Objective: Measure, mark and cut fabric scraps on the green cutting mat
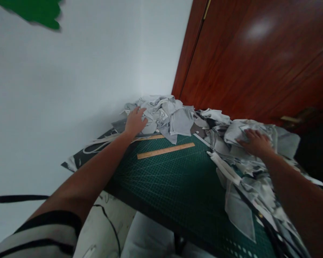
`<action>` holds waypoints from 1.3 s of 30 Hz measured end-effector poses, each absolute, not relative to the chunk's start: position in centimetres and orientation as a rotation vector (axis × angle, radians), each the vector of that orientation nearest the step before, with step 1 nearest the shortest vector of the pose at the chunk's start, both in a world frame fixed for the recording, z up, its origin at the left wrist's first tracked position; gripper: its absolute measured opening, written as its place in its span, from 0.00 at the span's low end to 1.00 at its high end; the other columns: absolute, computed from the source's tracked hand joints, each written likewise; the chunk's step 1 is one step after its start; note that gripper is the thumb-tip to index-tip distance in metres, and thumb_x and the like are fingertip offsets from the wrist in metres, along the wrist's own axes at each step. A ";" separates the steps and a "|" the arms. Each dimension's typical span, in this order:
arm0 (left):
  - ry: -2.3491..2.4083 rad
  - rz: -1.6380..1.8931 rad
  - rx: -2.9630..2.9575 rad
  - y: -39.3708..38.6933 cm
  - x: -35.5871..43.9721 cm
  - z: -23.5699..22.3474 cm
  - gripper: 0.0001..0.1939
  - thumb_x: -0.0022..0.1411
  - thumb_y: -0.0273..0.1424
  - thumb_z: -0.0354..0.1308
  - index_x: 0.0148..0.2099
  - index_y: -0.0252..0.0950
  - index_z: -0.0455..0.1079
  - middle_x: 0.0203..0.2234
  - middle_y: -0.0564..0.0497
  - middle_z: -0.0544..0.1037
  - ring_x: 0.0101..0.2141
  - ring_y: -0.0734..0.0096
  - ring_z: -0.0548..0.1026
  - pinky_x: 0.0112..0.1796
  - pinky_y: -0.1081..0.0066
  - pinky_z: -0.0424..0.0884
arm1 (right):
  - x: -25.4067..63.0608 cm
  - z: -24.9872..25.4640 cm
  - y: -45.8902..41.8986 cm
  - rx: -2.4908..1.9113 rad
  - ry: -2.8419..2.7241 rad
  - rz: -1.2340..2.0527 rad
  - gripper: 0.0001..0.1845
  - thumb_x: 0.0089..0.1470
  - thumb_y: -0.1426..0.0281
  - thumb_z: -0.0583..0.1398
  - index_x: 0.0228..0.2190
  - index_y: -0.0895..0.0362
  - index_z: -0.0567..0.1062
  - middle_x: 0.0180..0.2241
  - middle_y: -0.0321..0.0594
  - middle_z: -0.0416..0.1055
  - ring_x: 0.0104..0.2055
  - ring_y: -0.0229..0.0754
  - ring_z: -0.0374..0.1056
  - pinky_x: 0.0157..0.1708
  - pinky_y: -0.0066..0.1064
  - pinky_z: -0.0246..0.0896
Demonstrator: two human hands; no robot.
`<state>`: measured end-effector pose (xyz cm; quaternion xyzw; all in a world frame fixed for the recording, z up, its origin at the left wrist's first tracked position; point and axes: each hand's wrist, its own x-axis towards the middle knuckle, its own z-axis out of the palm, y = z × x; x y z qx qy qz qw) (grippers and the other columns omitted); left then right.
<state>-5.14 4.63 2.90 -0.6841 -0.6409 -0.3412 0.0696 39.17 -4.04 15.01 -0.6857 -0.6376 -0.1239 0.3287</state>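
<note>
My left hand [136, 121] reaches to the left side of a heap of pale grey and white fabric scraps [164, 111] at the back corner of the table. Its fingers are spread and grip nothing that shows. My right hand [256, 143] lies with fingers stretched over a bundled piece of light fabric [235, 132] on the right-hand heap; it rests on or just over the cloth. A wooden ruler [165, 150] lies on the green cutting mat [172, 179] between both arms, and a second wooden ruler [153, 137] sits partly under the left heap.
Large black-handled scissors [261, 216] lie among scraps at the right edge. White cord [97, 143] loops over dark material at the left. A white wall [97, 64] and a reddish wooden door [244, 64] stand directly behind the table. A black cable [111, 225] hangs below it.
</note>
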 end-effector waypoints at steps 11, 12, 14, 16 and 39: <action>-2.069 -0.425 -2.259 11.5 -7.0 0.8 0.28 0.68 0.42 0.55 0.67 0.40 0.66 0.62 0.35 0.69 0.60 0.35 0.67 0.55 0.43 0.66 | 53.0 8.8 3.4 -2.304 -1.599 -0.226 0.36 0.58 0.58 0.65 0.64 0.59 0.71 0.67 0.71 0.58 0.74 0.68 0.46 0.55 0.69 0.43; -2.062 -0.429 -2.253 11.7 -7.2 0.8 0.25 0.68 0.41 0.55 0.65 0.40 0.69 0.60 0.35 0.70 0.60 0.36 0.67 0.55 0.43 0.65 | 54.0 8.6 4.2 -2.323 -1.558 -0.209 0.38 0.58 0.57 0.66 0.65 0.60 0.69 0.67 0.72 0.56 0.74 0.69 0.44 0.55 0.70 0.42; -2.049 -0.443 -2.249 12.0 -7.4 0.8 0.20 0.69 0.37 0.53 0.59 0.40 0.72 0.57 0.37 0.73 0.59 0.40 0.68 0.55 0.47 0.66 | 55.2 8.7 5.8 -2.334 -1.524 -0.183 0.40 0.54 0.56 0.69 0.64 0.61 0.71 0.67 0.74 0.56 0.74 0.72 0.44 0.54 0.72 0.40; -2.046 -0.464 -2.254 12.2 -8.0 1.0 0.16 0.68 0.34 0.52 0.54 0.39 0.74 0.53 0.38 0.76 0.55 0.46 0.72 0.53 0.54 0.68 | 55.5 8.9 7.2 -2.330 -1.513 -0.178 0.38 0.49 0.54 0.72 0.57 0.60 0.78 0.65 0.74 0.60 0.72 0.75 0.45 0.51 0.72 0.39; -1.261 -1.472 -2.572 -6.4 0.5 8.8 0.09 0.70 0.23 0.46 0.46 0.38 0.65 0.43 0.48 0.76 0.46 0.65 0.74 0.51 0.63 0.70 | 17.8 12.0 -7.0 -0.850 -2.217 0.097 0.26 0.56 0.74 0.62 0.57 0.59 0.72 0.52 0.48 0.76 0.54 0.50 0.72 0.55 0.43 0.66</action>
